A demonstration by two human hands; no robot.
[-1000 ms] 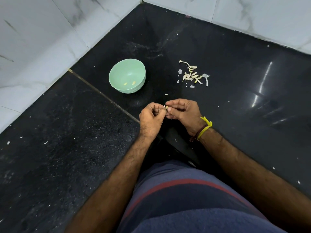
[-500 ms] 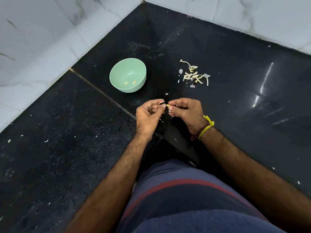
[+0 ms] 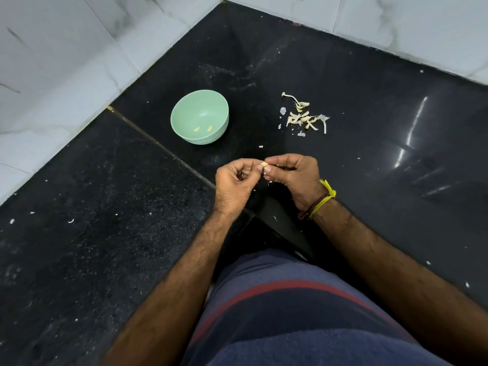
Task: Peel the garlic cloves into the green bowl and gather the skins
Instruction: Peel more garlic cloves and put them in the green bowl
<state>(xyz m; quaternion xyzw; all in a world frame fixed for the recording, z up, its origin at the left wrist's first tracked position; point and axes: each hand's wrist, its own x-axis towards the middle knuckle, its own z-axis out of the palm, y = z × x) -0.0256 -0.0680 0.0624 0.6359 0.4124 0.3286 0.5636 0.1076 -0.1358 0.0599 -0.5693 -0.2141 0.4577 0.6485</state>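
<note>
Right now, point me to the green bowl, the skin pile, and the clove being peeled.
green bowl (image 3: 184, 107): head view, on the far inner wall below the rim.
skin pile (image 3: 302, 118): head view, on the middle of the heap.
garlic clove (image 3: 263, 164): head view, on the pale bit showing between both hands' fingers.

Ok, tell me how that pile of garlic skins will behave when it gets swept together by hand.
The pile of garlic skins looks thin and papery, so probably very light and apt to scatter. The curled strips likely flex rather than slide as one. Loose flecks already dot the black counter, so small bits may stay behind.
</note>
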